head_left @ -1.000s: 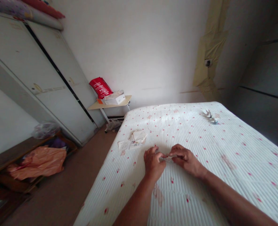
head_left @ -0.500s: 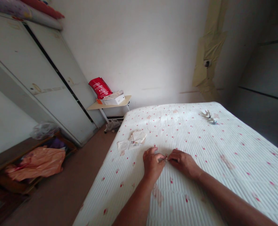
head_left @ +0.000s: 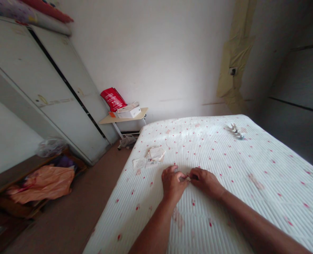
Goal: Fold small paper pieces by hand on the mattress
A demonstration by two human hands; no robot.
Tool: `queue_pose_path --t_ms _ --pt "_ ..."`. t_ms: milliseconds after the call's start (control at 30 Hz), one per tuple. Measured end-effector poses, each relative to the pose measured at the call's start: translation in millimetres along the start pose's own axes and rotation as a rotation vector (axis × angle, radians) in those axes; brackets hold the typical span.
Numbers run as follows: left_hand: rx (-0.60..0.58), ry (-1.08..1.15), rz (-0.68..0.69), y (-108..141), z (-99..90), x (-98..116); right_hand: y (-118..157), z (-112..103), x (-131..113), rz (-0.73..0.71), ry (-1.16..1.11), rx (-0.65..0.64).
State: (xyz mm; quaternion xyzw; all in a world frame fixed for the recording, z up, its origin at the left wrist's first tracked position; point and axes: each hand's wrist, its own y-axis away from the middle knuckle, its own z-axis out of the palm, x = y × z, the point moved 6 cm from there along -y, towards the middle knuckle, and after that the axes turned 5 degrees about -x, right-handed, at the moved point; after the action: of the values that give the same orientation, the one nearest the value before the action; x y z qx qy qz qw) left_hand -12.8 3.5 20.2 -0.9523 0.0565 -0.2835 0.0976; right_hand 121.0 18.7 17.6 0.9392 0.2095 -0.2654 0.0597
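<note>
One white ribbed mattress (head_left: 199, 148) with red dots. On it, two hands: my left hand (head_left: 172, 183) and my right hand (head_left: 206, 181), fingertips pinched narrow on one small whitish paper-like piece (head_left: 188, 179). Overlapping off-white printed papers (head_left: 151, 157), can't count exactly, lie flat beyond my left hand, off to the left. Piece sits between both hands' fingertips, mostly hidden; I can't tell its long axis or which way it points.

Red bag (head_left: 112, 98) beside white box (head_left: 130, 112)
</note>
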Motion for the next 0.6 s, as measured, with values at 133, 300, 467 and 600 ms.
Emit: queue_pose_path --t_ms 133,300,467,600 --pt "-0.013 -0.005 -0.034 -2 1.2 -1 -1 2 1 0.034 0.03 0.011" --pt "-0.016 0.012 -0.045 -2 1.7 -3 1 -3 9 0.125 0.059 0.001" --pt "0.008 -0.002 -0.025 0 1.5 -3 2 -8 14 0.086 -0.01 0.012" --pt "0.02 -0.038 0.013 2 1.2 2 3 -7 9 0.079 0.005 0.01"
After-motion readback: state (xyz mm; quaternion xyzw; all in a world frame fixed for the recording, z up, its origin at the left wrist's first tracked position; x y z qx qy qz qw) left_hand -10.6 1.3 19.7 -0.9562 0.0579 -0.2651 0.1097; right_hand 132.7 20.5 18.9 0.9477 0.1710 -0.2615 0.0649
